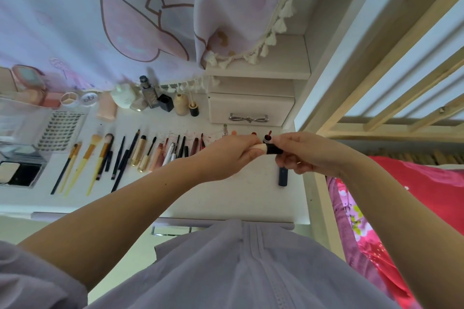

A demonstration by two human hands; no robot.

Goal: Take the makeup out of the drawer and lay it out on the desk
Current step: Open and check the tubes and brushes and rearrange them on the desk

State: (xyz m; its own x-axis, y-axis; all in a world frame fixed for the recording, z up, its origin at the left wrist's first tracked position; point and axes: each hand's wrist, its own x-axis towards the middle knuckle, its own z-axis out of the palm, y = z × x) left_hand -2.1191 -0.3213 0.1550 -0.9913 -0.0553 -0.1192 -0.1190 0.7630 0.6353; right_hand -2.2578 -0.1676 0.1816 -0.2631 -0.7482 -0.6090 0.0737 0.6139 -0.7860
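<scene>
Basically both hands meet over the right end of the desk (226, 198), working one lipstick (270, 148) between them. Left hand (228, 155) has fingers curled round its pale end; right hand (303, 152) pinches the dark end, fingers curled under. Lipstick sits roughly level, just above the desk, not set down yet. Looks like a red tip pokes up behind it near the right fingers, but too small to say whether it belongs to this one or to something lying behind.

Why two hands: my guess is cap or twist check before placing, one hand anchors, the other turns or pulls. Can't confirm direction.

Layout logic reads clear: brushes (82, 160) fanned on the left, then pencils and tubes (160, 150) side by side in a row running right, bottles (150, 98) standing along the back by the curtain (125, 20), palettes (20, 170) at far left. Sorted by type, long items parallel so each stays visible. Next free slot is at the row's right end, right under the hands, so the lipstick probably goes there.

A dark tube (283, 176) lies alone just below the right hand, apart from the row.

Small drawer (251, 110) at the back is closed. Desk drawer handle (173, 229) shows at the front edge; its inside is hidden by the body, so what's left I can't tell.
</scene>
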